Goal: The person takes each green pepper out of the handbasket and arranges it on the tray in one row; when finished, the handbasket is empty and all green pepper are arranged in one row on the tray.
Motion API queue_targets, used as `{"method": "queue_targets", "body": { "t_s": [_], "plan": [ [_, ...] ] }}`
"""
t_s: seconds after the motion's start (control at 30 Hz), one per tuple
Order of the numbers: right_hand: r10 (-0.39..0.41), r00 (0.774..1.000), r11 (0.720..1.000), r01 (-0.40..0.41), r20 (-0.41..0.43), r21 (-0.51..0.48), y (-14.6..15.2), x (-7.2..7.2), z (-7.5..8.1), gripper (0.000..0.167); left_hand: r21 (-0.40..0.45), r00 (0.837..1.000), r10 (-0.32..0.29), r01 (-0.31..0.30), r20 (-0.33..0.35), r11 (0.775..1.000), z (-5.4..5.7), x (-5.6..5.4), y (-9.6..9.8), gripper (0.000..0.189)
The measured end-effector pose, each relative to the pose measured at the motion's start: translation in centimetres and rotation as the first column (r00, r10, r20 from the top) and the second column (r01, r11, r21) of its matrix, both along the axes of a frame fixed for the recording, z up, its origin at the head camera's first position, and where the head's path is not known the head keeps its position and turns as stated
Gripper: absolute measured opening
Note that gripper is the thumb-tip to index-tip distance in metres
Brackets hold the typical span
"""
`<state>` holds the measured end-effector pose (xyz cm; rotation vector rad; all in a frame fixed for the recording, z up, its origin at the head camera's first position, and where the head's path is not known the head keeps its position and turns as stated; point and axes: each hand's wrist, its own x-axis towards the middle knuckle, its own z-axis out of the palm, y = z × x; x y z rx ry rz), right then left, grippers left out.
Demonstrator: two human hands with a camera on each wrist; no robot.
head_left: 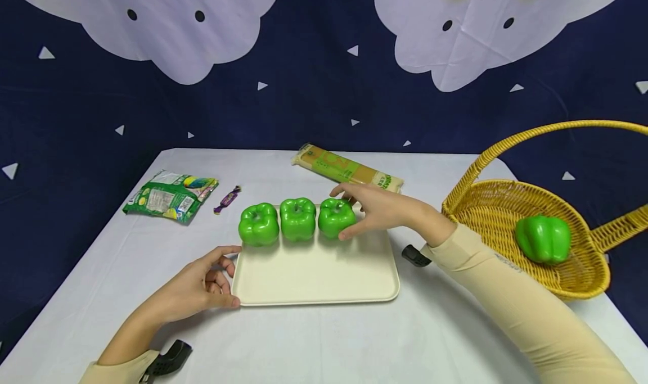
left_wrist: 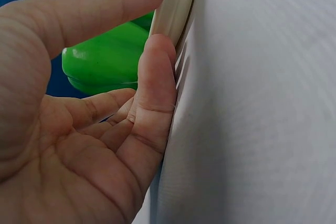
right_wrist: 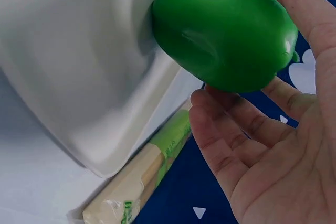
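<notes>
A cream rectangular tray bears three glossy green bell peppers in a row along its far side: a left one, a middle one and a right one. My right hand reaches over the tray's far right corner and holds the right bell pepper between thumb and fingers. That pepper sits at the tray's rim. At the tray's left end, my left hand holds the edge, its thumb at the near corner and its index fingertip farther up the side. In the left wrist view, fingertips meet the tray rim.
A yellow wicker basket with a tall handle stands at the right, another green bell pepper inside. Behind the tray lies a long packet, apparently noodles. A green snack bag and a purple wrapped candy lie at the left.
</notes>
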<state>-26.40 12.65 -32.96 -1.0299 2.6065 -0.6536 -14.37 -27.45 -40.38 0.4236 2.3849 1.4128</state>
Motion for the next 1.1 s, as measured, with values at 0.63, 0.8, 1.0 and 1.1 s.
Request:
{"method": "queue_targets", "body": {
  "t_s": [0.63, 0.8, 1.0, 1.1],
  "plan": [
    [-0.109, 0.994, 0.994, 0.108, 0.021, 0.026, 8.0, 3.0, 4.1, 0.067, 0.001, 1.0, 0.0, 0.0, 0.001, 1.0, -0.1, -0.1, -0.1, 0.103],
    [-0.158, 0.987, 0.987, 0.158, 0.033, 0.025, 10.9, 4.2, 5.3, 0.054, 0.001, 1.0, -0.003, 0.003, 0.0, 1.0, -0.1, -0.1, -0.2, 0.102],
    [-0.188, 0.978, 0.981, 0.191, 0.084, -0.025, 14.4, 5.7, 6.1, 0.043, -0.004, 1.0, -0.011, 0.011, -0.013, 1.0, -0.1, 0.0, -0.2, 0.101],
    [-0.209, 0.973, 0.977, 0.213, 0.094, -0.03, 16.1, 6.4, 6.3, 0.041, -0.003, 1.0, -0.017, 0.017, -0.02, 1.0, -0.1, 0.0, -0.2, 0.101]
  ]
}}
